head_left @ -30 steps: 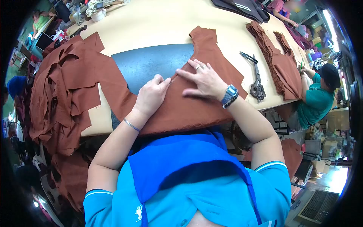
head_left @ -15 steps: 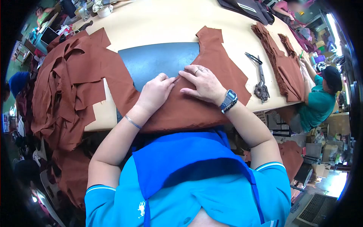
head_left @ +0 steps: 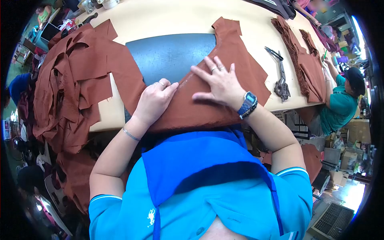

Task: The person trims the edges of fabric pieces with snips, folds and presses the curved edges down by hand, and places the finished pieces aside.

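Note:
A rust-brown cut fabric piece lies in front of me, partly over a dark smooth board. My left hand is closed in a pinch on the fabric's edge, thumb and forefinger together. Over the same piece, my right hand is spread wide, its fingers apart just beside that slanting edge; whether the palm touches the cloth I cannot tell. A thin whitish line runs along the edge between the hands.
Large scissors lie on the pale table to the right. A heap of brown fabric pieces covers the left end. More brown fabric lies at the right, beside a co-worker in a teal shirt.
My left hand has slid down and left along the fabric edge. My right hand has shifted slightly right and its fingers have spread, uncovering the whitish line. The view has shifted a little.

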{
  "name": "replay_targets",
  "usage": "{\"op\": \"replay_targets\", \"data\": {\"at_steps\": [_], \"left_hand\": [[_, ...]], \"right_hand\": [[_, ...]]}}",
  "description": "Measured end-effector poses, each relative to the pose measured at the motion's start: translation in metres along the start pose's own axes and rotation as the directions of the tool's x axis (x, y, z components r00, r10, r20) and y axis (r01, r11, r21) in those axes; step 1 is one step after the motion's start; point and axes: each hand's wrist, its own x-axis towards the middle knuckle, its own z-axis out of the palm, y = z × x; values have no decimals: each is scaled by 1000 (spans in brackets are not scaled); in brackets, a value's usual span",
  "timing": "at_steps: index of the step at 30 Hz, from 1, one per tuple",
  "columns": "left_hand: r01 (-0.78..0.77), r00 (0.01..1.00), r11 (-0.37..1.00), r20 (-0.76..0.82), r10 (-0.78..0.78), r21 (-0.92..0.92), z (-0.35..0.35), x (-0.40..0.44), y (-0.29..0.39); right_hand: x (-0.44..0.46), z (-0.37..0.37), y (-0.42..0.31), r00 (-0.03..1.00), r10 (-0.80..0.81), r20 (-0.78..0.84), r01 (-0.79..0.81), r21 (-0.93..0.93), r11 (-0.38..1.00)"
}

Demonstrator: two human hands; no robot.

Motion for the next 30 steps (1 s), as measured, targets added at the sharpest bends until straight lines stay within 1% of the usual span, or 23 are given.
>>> {"op": "replay_targets", "data": {"at_steps": [2, 3, 4, 6, 7, 10, 13, 16, 19, 22, 23, 26, 29, 30], "left_hand": [[26, 999, 1000, 18, -26, -7, 0, 0, 1], [52, 998, 999, 36, -51, -14, -3, 1, 2], [75, 996, 997, 50, -74, -18, -7, 4, 3], [153, 983, 988, 108, -149, -33, -17, 7, 6], [192, 973, 981, 141, -184, -39, -22, 7, 7], [329, 908, 942, 253, -333, 62, -33, 5, 6], [300, 906, 948, 280, -318, 107, -40, 3, 7], [236, 935, 968, 251, -249, 83, -37, -2, 0], [67, 980, 991, 180, -87, 116, -34, -7, -7], [-57, 989, 981, 143, 31, 185, -34, -11, -11], [-67, 989, 979, 144, 40, 190, -34, -12, -12], [-97, 986, 973, 157, 64, 208, -36, -14, -15], [-128, 980, 968, 176, 90, 217, -38, -14, -19], [-139, 978, 966, 181, 100, 217, -38, -14, -20]], "right_hand": [[3, 6, 6, 988, 0, -151, -13, -88, 996], [5, 6, 4, 959, -98, -267, 83, -67, 994], [6, 8, -1, 958, -133, -253, 150, 49, 987], [6, 10, -17, 948, -204, -245, 270, 272, 924], [4, 6, -25, 944, -217, -249, 270, 200, 942], [4, 15, -25, 950, -207, -236, 256, 201, 946], [2, 14, -29, 940, -230, -252, 275, 160, 948], [-1, 11, -38, 948, -222, -228, 256, 132, 958], [-4, 7, -43, 958, -213, -191, 229, 65, 971], [-1, 15, -49, 964, -225, -140, 253, 230, 940], [-3, 14, -52, 974, -204, -102, 223, 229, 948], [-7, 0, -62, 978, -189, -88, 201, 150, 968], [-6, 2, -62, 969, -211, -127, 223, 91, 971], [-6, 4, -62, 972, -205, -119, 222, 148, 964]]}}
